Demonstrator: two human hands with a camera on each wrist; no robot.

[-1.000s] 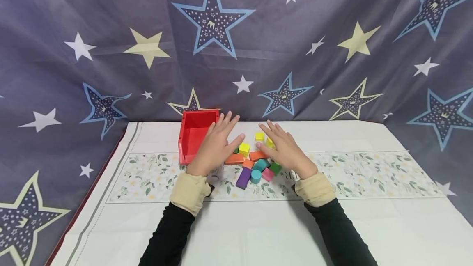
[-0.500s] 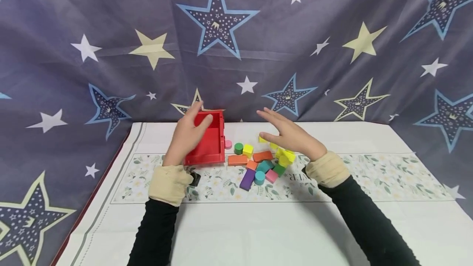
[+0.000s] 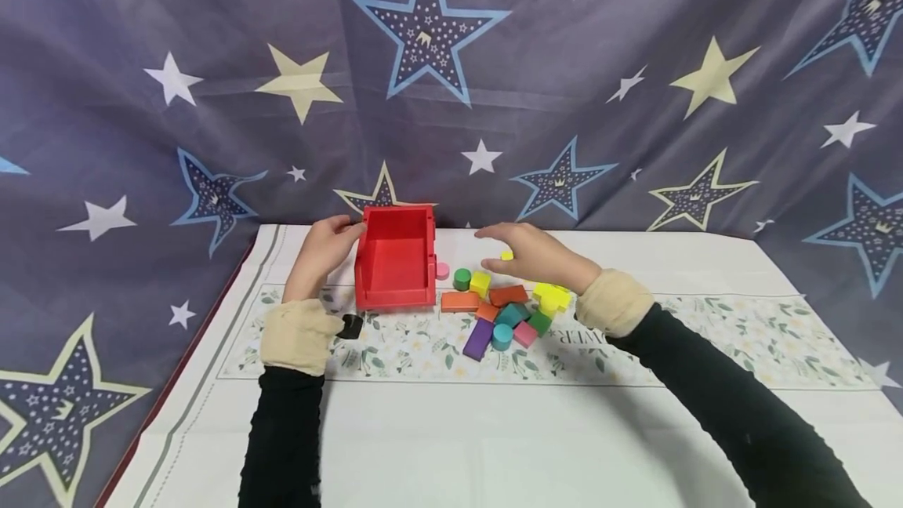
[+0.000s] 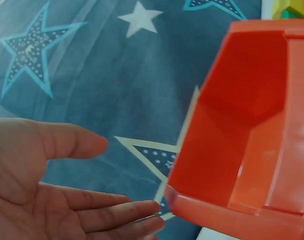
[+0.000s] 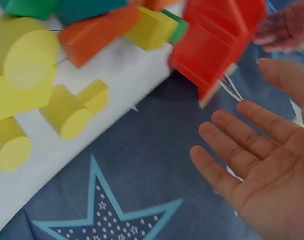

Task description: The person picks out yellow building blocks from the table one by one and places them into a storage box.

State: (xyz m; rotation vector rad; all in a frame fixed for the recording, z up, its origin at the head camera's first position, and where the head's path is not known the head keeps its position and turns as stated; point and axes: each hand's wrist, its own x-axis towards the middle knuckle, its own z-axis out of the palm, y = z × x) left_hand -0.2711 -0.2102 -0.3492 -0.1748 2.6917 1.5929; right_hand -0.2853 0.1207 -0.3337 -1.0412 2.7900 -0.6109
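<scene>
A red plastic box, its inside bare, stands toward the back of the table. My left hand is at the box's left side, fingertips right by its wall; in the left wrist view thumb and fingers are spread and hold nothing. Over the far side of a loose group of blocks hovers my right hand, fingers extended and palm bare in the right wrist view. Among the blocks are a purple block, a teal cylinder, an orange block, a green cylinder and several yellow blocks.
A pink round block lies against the box's right side. The white tablecloth carries a flowered band. Behind the table's back edge hangs a grey curtain with stars.
My left hand has moved left from over the blocks, across the box, to its left side. The right hand has lifted off the blocks and turned to point left.
</scene>
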